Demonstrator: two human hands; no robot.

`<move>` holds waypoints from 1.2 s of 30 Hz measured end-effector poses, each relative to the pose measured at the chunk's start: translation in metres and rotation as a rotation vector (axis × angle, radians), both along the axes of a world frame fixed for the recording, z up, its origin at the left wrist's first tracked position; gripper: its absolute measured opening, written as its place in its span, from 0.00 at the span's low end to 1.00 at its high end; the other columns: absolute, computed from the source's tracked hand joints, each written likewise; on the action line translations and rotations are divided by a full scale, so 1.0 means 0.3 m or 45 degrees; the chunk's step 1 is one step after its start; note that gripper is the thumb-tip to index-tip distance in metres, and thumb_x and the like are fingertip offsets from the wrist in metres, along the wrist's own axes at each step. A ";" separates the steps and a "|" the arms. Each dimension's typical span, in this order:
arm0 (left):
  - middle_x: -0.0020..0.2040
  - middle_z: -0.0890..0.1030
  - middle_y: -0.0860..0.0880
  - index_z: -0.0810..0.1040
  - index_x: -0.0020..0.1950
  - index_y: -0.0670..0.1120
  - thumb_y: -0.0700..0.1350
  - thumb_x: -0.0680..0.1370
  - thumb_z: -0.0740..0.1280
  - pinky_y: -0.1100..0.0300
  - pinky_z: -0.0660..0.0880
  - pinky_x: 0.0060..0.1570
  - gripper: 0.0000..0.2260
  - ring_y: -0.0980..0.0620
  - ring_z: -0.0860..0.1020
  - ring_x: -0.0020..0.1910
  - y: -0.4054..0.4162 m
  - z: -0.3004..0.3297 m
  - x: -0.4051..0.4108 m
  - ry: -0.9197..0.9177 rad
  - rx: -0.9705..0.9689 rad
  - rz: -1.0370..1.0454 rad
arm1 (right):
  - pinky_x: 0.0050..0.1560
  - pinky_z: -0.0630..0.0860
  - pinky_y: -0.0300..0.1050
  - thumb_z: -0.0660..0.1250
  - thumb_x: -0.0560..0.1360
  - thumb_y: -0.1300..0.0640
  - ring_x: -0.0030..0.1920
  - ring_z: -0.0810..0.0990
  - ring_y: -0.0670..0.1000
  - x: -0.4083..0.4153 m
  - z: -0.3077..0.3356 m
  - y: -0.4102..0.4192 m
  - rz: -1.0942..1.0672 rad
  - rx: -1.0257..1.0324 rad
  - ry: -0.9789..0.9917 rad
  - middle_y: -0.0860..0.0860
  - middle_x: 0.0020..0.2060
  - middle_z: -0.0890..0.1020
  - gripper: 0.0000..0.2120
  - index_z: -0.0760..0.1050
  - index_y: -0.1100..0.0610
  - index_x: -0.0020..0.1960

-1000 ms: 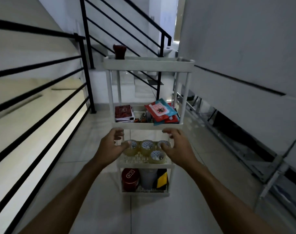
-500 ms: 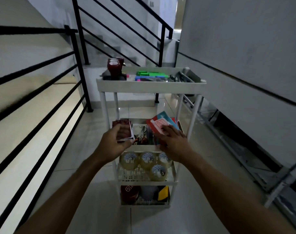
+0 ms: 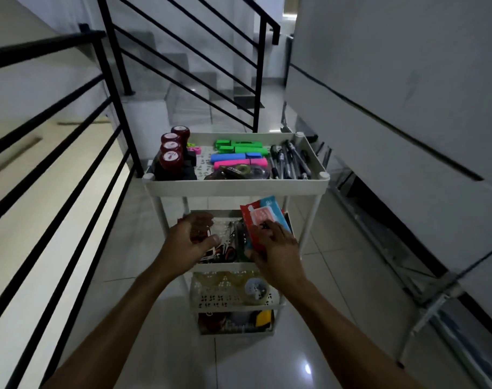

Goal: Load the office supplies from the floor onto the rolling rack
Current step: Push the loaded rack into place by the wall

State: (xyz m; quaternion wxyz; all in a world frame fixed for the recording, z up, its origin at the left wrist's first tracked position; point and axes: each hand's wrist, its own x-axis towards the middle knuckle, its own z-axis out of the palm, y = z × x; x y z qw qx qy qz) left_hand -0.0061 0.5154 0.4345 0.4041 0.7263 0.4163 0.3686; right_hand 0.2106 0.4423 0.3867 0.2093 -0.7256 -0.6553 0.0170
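The white rolling rack (image 3: 239, 187) stands in front of me on the tiled floor. Its top tray holds dark red round containers (image 3: 170, 153), green, blue and pink highlighters (image 3: 239, 149), a tape dispenser (image 3: 239, 171) and several pens (image 3: 289, 161). Both hands reach into the second shelf. My left hand (image 3: 187, 242) hovers with loosely curled fingers over a mostly hidden booklet. The fingers of my right hand (image 3: 278, 248) lie flat on a red and blue packet (image 3: 258, 217) that leans upright. A clear tape roll (image 3: 254, 289) sits on the third shelf. Dark items (image 3: 233, 321) fill the bottom shelf.
A black stair railing (image 3: 110, 80) runs close along the left and behind the rack, with steps beyond it. A white wall panel (image 3: 393, 108) and a low metal frame (image 3: 435, 290) line the right side. Glossy floor tiles (image 3: 239, 360) lie between me and the rack.
My hands have risen from the third shelf's front edge to the second shelf. My view has moved up and closer, so the top tray's contents now show.
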 end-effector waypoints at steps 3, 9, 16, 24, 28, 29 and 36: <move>0.51 0.83 0.55 0.77 0.57 0.54 0.42 0.73 0.74 0.72 0.75 0.48 0.16 0.62 0.80 0.51 -0.015 0.027 -0.048 -0.035 0.040 0.058 | 0.67 0.69 0.57 0.66 0.74 0.39 0.70 0.66 0.56 -0.001 0.025 -0.055 -0.054 0.057 0.161 0.52 0.73 0.66 0.33 0.59 0.43 0.75; 0.53 0.81 0.58 0.75 0.56 0.59 0.40 0.72 0.74 0.76 0.73 0.48 0.18 0.67 0.79 0.51 -0.027 0.038 -0.111 -0.063 0.033 0.006 | 0.66 0.69 0.52 0.63 0.74 0.35 0.70 0.66 0.52 -0.034 0.094 -0.079 -0.114 0.034 0.234 0.50 0.73 0.67 0.33 0.58 0.42 0.75; 0.55 0.81 0.53 0.77 0.61 0.49 0.41 0.73 0.74 0.70 0.74 0.53 0.18 0.62 0.79 0.54 0.000 0.033 -0.138 -0.078 -0.026 -0.086 | 0.64 0.71 0.53 0.63 0.75 0.36 0.68 0.69 0.52 -0.078 0.164 -0.098 -0.187 0.070 0.237 0.52 0.70 0.71 0.30 0.66 0.47 0.73; 0.54 0.82 0.56 0.77 0.61 0.50 0.44 0.73 0.74 0.61 0.76 0.54 0.17 0.58 0.79 0.55 -0.032 0.035 -0.099 -0.091 -0.014 -0.103 | 0.64 0.71 0.53 0.65 0.75 0.38 0.67 0.69 0.50 -0.040 0.162 -0.153 -0.176 0.105 0.264 0.51 0.69 0.72 0.29 0.66 0.47 0.73; 0.53 0.82 0.55 0.77 0.58 0.52 0.43 0.73 0.74 0.60 0.77 0.52 0.15 0.58 0.80 0.54 -0.091 0.029 -0.049 -0.148 -0.023 -0.049 | 0.66 0.70 0.55 0.66 0.75 0.41 0.68 0.68 0.50 -0.009 0.162 -0.184 -0.123 0.090 0.258 0.50 0.70 0.71 0.29 0.65 0.46 0.74; 0.52 0.82 0.55 0.77 0.58 0.52 0.43 0.73 0.74 0.60 0.77 0.52 0.15 0.58 0.80 0.54 -0.110 0.032 -0.040 -0.146 -0.019 -0.034 | 0.67 0.70 0.54 0.66 0.75 0.41 0.68 0.68 0.50 -0.006 0.171 -0.191 -0.110 0.101 0.269 0.50 0.70 0.71 0.29 0.65 0.47 0.74; 0.52 0.81 0.59 0.76 0.55 0.57 0.43 0.73 0.74 0.61 0.76 0.53 0.15 0.61 0.79 0.53 -0.228 0.144 -0.041 -0.046 -0.028 0.097 | 0.68 0.67 0.53 0.67 0.76 0.42 0.69 0.67 0.51 -0.004 0.289 -0.221 -0.020 0.015 0.274 0.51 0.71 0.71 0.29 0.65 0.48 0.74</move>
